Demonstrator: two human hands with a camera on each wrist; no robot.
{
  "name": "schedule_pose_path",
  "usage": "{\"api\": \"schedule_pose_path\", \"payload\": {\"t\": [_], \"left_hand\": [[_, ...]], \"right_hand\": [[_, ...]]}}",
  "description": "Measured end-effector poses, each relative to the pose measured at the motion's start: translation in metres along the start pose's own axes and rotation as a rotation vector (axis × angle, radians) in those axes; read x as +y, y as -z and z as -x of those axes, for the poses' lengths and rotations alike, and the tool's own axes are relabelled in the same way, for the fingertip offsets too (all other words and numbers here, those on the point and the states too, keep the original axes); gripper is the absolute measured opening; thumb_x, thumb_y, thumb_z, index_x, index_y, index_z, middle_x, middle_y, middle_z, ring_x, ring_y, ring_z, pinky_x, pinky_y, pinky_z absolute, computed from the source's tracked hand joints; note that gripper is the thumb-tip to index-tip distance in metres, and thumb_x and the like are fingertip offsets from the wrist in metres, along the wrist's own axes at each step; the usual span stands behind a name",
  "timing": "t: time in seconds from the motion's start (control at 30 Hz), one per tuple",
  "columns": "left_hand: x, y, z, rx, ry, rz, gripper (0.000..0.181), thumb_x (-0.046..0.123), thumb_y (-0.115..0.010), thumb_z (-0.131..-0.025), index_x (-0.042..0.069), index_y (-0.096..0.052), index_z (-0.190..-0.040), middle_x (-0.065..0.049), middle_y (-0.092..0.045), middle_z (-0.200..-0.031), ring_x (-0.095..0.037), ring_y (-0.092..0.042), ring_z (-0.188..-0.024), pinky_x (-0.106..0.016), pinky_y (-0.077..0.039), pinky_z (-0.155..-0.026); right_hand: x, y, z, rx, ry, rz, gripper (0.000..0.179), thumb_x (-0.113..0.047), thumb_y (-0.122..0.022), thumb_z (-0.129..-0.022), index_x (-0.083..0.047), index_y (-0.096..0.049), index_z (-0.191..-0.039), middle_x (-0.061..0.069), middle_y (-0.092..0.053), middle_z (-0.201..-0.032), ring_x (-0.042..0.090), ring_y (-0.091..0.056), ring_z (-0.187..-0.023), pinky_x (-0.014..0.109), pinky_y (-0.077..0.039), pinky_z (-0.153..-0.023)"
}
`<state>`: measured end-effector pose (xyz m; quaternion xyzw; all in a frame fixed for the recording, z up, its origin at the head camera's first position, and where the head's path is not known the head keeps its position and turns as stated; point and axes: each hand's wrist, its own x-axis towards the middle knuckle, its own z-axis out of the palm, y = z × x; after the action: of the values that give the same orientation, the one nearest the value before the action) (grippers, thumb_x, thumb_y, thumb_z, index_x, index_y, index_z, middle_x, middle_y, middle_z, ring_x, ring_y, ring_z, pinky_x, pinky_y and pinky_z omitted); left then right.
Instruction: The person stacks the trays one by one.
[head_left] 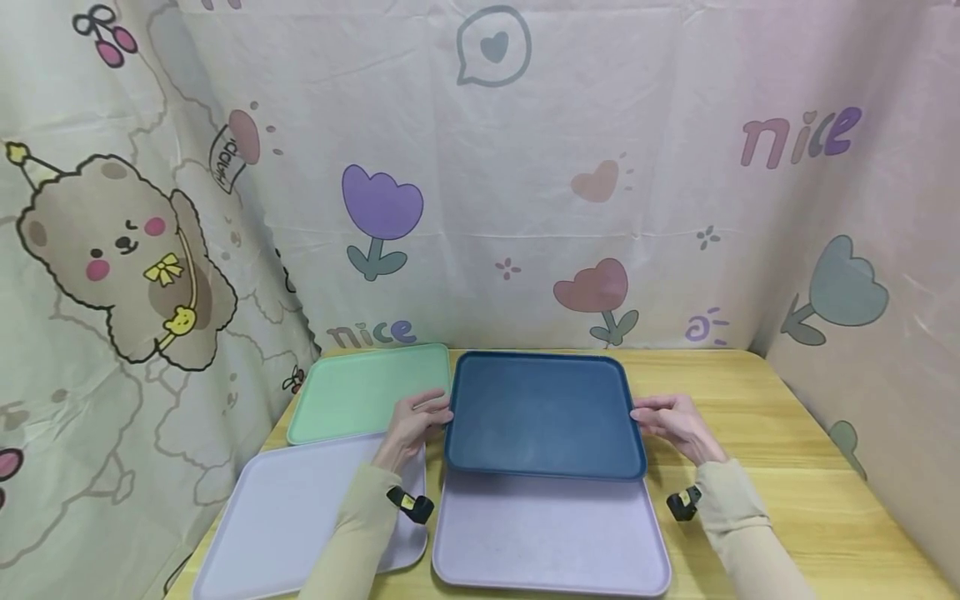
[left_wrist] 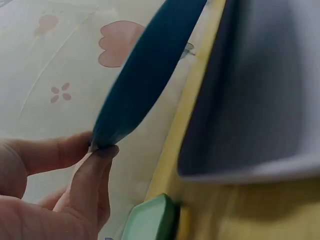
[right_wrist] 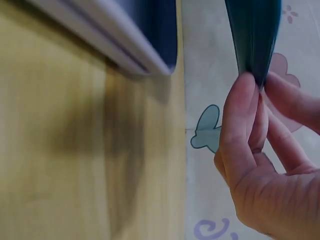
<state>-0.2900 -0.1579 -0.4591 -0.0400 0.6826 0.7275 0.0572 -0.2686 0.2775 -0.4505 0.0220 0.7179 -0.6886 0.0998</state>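
Note:
A dark blue rectangular tray (head_left: 546, 415) is held level between both hands, raised off the table. My left hand (head_left: 414, 427) pinches its left short edge, with the thumb on one side of the rim and fingertips on the other, as the left wrist view shows. At the opposite edge, my right hand (head_left: 677, 423) pinches the rim the same way; the tray's underside (right_wrist: 255, 35) appears in the right wrist view. Beneath and nearer to me lies a lavender tray (head_left: 551, 533), its far part hidden by the blue one.
Left of it, another lavender tray (head_left: 322, 508) lies partly under the left forearm. Behind that sits a mint green tray (head_left: 367, 387). All are on a wooden table (head_left: 810, 500), with a printed curtain (head_left: 487, 167) hanging along its back and sides.

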Motion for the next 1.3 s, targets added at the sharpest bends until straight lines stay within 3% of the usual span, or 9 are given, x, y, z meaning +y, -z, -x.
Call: {"api": "schedule_pose_path", "payload": {"t": [0.2, 0.37, 0.47, 0.57, 1.03, 1.3], "left_hand": [[-0.007, 0.004, 0.01, -0.006, -0.01, -0.065, 0.055, -0.012, -0.067, -0.086, -0.015, -0.05, -0.138, -0.035, -0.065, -0.124, -0.012, -0.072, -0.08, -0.024, -0.062, -0.072], [-0.01, 0.01, 0.018, -0.094, 0.022, -0.128, 0.055, -0.008, -0.067, -0.087, -0.017, -0.048, -0.138, -0.024, -0.073, -0.111, -0.009, -0.07, -0.078, -0.021, -0.061, -0.07], [-0.011, 0.015, 0.022, -0.154, 0.044, -0.154, 0.054, -0.006, -0.067, -0.089, -0.017, -0.048, -0.138, -0.009, -0.073, -0.097, -0.006, -0.066, -0.074, -0.019, -0.058, -0.065], [-0.012, 0.018, 0.024, -0.192, 0.057, -0.175, 0.053, -0.003, -0.067, -0.09, -0.017, -0.05, -0.137, -0.003, -0.069, -0.092, -0.006, -0.062, -0.072, -0.018, -0.057, -0.062], [-0.02, 0.021, 0.03, -0.266, 0.06, -0.255, 0.037, 0.002, -0.068, -0.09, -0.017, -0.061, -0.121, -0.005, -0.069, -0.09, -0.01, -0.069, -0.074, -0.026, -0.063, -0.068], [-0.021, 0.026, 0.031, -0.338, 0.031, -0.334, 0.031, 0.0, -0.071, -0.086, -0.016, -0.064, -0.112, -0.003, -0.07, -0.082, -0.011, -0.07, -0.071, -0.031, -0.065, -0.069]], "right_hand": [[0.006, 0.002, 0.008, -0.032, -0.055, 0.004, 0.014, -0.003, -0.067, -0.093, 0.001, -0.073, -0.105, -0.005, -0.075, -0.085, 0.009, -0.072, -0.076, 0.025, -0.063, -0.075], [0.013, 0.003, 0.014, -0.07, -0.087, 0.032, 0.007, -0.007, -0.07, -0.093, -0.006, -0.074, -0.098, -0.004, -0.076, -0.083, 0.008, -0.071, -0.07, 0.026, -0.064, -0.072], [0.016, 0.005, 0.016, -0.136, -0.082, 0.063, 0.005, -0.008, -0.069, -0.093, -0.006, -0.073, -0.097, -0.003, -0.076, -0.082, 0.008, -0.071, -0.069, 0.027, -0.064, -0.072], [0.019, 0.006, 0.018, -0.183, -0.072, 0.09, 0.004, -0.008, -0.068, -0.093, -0.006, -0.072, -0.095, -0.002, -0.075, -0.082, 0.009, -0.071, -0.07, 0.028, -0.064, -0.072], [0.031, 0.019, 0.026, -0.326, -0.021, 0.135, 0.005, -0.006, -0.064, -0.094, -0.005, -0.068, -0.096, 0.0, -0.076, -0.085, 0.011, -0.071, -0.071, 0.03, -0.065, -0.073], [0.035, 0.024, 0.03, -0.415, 0.018, 0.199, 0.014, -0.004, -0.064, -0.094, 0.01, -0.065, -0.096, 0.005, -0.074, -0.085, 0.012, -0.072, -0.071, 0.03, -0.065, -0.07]]}}
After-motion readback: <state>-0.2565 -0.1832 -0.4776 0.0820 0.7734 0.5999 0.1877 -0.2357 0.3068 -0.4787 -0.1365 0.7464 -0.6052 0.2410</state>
